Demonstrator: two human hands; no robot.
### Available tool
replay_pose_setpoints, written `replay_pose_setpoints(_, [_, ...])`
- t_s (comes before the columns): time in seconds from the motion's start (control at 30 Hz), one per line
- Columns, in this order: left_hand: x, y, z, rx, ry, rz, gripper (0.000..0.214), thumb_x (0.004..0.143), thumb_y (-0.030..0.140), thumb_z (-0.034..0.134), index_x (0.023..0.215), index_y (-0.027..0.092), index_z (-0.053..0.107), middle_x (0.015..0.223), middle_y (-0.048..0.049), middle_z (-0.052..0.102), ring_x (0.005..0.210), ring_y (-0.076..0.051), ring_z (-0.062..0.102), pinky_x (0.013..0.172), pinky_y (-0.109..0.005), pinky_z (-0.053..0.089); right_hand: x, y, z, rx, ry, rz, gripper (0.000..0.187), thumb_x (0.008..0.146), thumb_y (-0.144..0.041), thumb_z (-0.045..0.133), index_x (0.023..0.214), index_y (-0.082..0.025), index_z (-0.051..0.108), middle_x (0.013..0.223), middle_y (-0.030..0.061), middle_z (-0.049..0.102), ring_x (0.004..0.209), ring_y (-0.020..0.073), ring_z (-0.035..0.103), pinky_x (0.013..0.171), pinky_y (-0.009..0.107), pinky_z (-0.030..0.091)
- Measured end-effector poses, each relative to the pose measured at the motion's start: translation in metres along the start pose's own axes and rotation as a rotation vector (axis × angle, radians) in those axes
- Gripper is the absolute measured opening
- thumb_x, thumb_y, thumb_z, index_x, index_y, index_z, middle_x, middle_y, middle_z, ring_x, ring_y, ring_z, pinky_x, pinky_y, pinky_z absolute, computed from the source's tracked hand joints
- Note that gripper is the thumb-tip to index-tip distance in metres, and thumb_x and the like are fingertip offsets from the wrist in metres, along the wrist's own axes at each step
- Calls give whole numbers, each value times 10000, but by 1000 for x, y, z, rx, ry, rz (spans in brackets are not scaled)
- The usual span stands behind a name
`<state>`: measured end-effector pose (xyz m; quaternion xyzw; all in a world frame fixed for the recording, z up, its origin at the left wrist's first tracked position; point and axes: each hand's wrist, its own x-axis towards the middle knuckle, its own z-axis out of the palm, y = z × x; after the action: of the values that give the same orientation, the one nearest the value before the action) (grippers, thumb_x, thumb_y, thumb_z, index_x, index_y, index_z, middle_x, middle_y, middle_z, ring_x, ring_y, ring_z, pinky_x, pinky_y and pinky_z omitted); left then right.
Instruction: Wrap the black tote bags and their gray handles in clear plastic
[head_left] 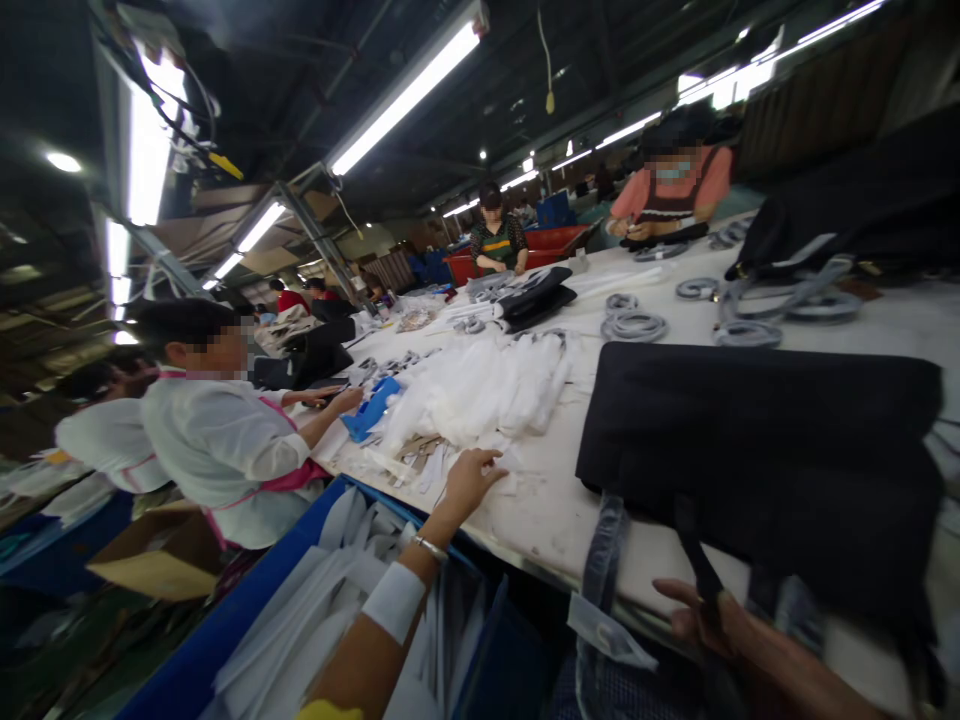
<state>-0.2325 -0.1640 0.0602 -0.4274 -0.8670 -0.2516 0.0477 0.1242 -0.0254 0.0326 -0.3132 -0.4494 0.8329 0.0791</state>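
Observation:
My left hand [471, 478] reaches out over the white table [555, 500], fingers curled down onto small white strips beside a heap of white plastic pieces [480, 385]. A bracelet sits on its wrist. My right hand [701, 615] is low at the table's near edge, under a large black bag [757, 450], with a dark strap [697, 560] of the bag running across its fingers. A grey-blue strap [604, 550] hangs over the edge nearby.
A blue bin [247, 610] of white sheets stands below the table edge. A person in white [217, 430] works at the left beside a blue object [371, 408]. Two more people work at the far end. Grey coiled straps [634, 325] and black bags [536, 295] lie farther along.

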Motion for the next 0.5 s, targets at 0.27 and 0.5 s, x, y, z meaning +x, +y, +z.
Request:
replay_pose_setpoints(0.27, [0, 25, -36, -274, 77, 7, 296, 818, 472, 653, 899, 208, 759, 1027, -81, 736, 1017, -266, 649, 947, -396, 482, -20, 3, 16, 123, -19, -35, 579, 874, -585, 612, 1334, -234, 570, 1019, 61, 718, 853, 179, 647, 781, 279, 505])
replay_pose_setpoints(0.5, [-44, 121, -12, -1004, -380, -317, 354, 793, 488, 710, 922, 159, 695, 878, -82, 760, 772, -208, 715, 694, -288, 561, -12, 18, 23, 17, -98, -76, 566, 757, -564, 758, 1158, -178, 655, 1128, 116, 715, 1003, 239, 677, 923, 373, 501])
